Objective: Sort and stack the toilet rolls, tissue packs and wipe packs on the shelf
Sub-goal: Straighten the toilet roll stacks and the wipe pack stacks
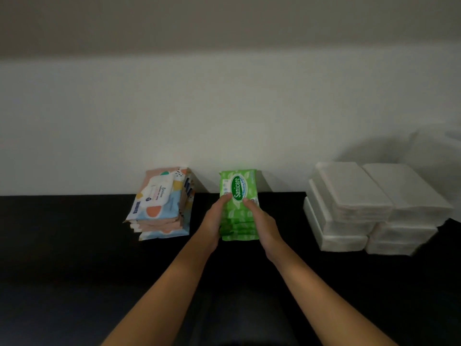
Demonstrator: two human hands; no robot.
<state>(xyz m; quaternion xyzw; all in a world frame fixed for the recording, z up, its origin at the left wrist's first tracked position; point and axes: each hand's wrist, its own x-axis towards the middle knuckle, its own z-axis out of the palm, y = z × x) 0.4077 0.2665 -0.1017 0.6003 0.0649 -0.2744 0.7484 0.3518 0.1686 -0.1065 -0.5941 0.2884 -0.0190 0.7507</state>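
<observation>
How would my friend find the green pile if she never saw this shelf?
Look along the black shelf against the white wall. Three groups sit there, and the green wipe stack is the middle one, with both hands on it. It alone is bright green; the left pile is pastel patterned, the right packs plain white.

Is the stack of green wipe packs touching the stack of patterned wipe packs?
No: a strip of bare black shelf separates the green wipe packs from the patterned wipe packs.
</observation>
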